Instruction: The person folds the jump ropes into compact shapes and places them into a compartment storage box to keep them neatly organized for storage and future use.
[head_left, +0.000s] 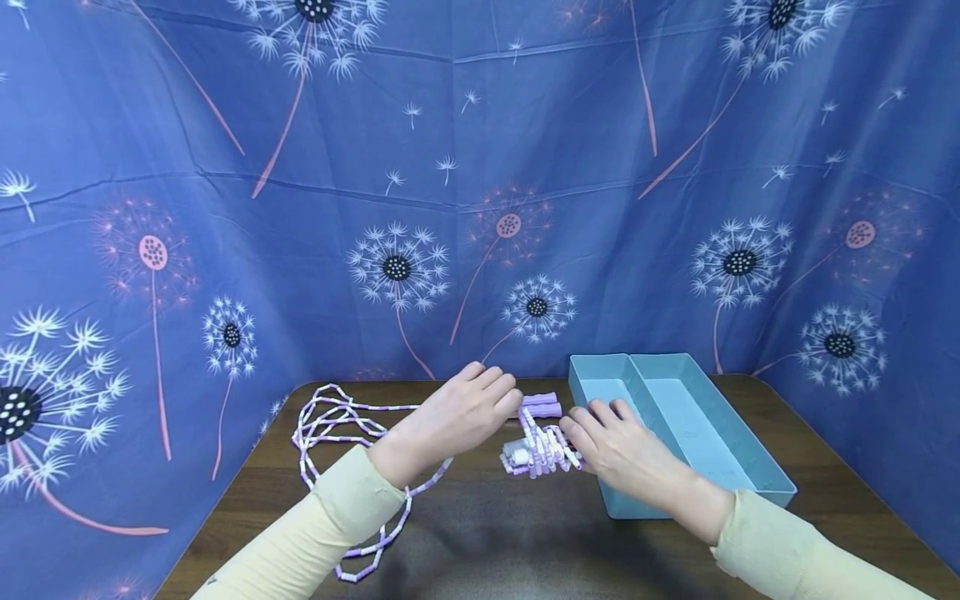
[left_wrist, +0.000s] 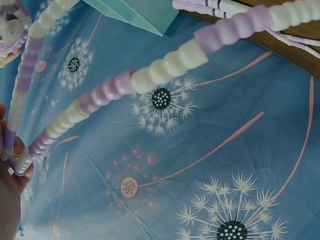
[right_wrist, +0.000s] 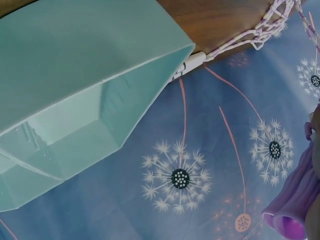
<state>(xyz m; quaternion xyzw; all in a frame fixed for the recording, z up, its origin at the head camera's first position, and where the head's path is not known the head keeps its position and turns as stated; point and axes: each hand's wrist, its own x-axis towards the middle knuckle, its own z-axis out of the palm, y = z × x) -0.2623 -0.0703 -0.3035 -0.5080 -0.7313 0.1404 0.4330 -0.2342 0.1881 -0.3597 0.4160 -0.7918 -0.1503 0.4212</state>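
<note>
My left hand (head_left: 468, 408) pinches the purple-and-white beaded cord of a jump rope, and one strand (left_wrist: 165, 70) runs off from its fingertips. Another stretch of that cord leads up from the left hand to a wound bundle (head_left: 547, 452). My right hand (head_left: 618, 442) grips the bundle from its right side, above the table. Pale handle ends stick out at the bundle's left. In the right wrist view, purple handles (right_wrist: 292, 207) of the held jump rope show at the right edge beside the hand. A loose loop of cord (head_left: 375, 546) trails under the left forearm.
Another beaded jump rope (head_left: 337, 417) lies in loose coils at the left of the wooden table (head_left: 495, 542). Its purple handles (head_left: 542, 406) lie behind the hands. A teal two-compartment tray (head_left: 757, 458) stands at the right, close by the right hand. A dandelion-patterned blue cloth (head_left: 450, 208) hangs behind.
</note>
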